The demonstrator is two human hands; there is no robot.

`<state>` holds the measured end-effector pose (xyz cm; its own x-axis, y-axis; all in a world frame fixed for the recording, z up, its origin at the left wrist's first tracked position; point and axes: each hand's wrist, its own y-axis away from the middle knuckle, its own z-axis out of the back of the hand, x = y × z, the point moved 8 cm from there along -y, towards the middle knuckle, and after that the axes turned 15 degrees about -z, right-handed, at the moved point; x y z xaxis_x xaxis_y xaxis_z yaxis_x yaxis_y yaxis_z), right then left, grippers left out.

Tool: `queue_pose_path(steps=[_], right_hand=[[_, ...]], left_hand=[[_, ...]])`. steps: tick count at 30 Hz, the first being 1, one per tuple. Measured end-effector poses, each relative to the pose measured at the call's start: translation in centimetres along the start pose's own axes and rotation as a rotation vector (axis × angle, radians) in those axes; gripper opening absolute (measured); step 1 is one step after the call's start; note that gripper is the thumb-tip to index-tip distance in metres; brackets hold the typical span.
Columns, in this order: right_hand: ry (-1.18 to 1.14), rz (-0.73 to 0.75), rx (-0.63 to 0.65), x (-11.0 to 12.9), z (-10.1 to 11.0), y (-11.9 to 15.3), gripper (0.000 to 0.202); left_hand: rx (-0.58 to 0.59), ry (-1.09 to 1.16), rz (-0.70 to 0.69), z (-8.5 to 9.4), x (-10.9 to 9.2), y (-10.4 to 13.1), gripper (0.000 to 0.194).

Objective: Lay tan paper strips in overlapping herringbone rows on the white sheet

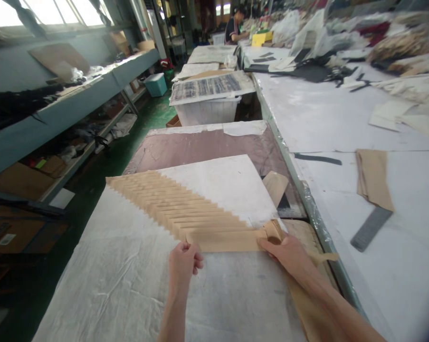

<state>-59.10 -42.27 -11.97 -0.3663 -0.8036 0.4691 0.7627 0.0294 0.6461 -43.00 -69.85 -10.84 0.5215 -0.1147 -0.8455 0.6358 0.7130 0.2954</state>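
Observation:
A row of overlapping tan fabric strips [185, 209] runs diagonally across a white cloth-covered board [128, 285]. The nearest strip [228, 241] lies flat between my hands. At its left end, my left hand [185, 259] pinches the edge between thumb and fingertips. My right hand [283, 249] grips a folded or rolled bundle of tan strips [272, 230] at the right end. Part of that bundle is hidden by my fingers. More tan fabric [300, 304] hangs below my right forearm, and a loose end sticks out beyond my wrist.
To the right is a long white table [324, 109] with a folded tan piece [374, 180], dark grey strips and heaped cloth. Another tan scrap [275, 187] lies beyond the board. A white bin [207, 111] stands ahead. Shelving [93, 109] lines the left. A person [235, 26] sits far back.

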Motion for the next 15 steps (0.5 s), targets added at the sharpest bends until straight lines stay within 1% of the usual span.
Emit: queue_pose_path(steps=[3,6,9,11,15], right_hand=[[0.001,0.017,-0.015,0.24,0.07,0.14,0.031],[-0.019,0.055,-0.036,0.55,0.18,0.38,0.032],[-0.032,0.077,-0.029,0.63,0.08,0.53,0.033],[-0.018,0.075,-0.034,0.65,0.05,0.59,0.032],[0.040,0.087,-0.086,1.04,0.22,0.73,0.032]], left_hand=[[-0.003,0.001,0.006,0.02,0.19,0.00,0.019],[0.002,-0.005,-0.010,0.03,0.31,-0.05,0.020],[0.010,-0.009,-0.016,0.05,0.52,-0.07,0.022],[0.015,-0.017,-0.014,0.07,0.63,-0.06,0.023],[0.030,-0.057,-0.027,0.05,0.50,-0.04,0.022]])
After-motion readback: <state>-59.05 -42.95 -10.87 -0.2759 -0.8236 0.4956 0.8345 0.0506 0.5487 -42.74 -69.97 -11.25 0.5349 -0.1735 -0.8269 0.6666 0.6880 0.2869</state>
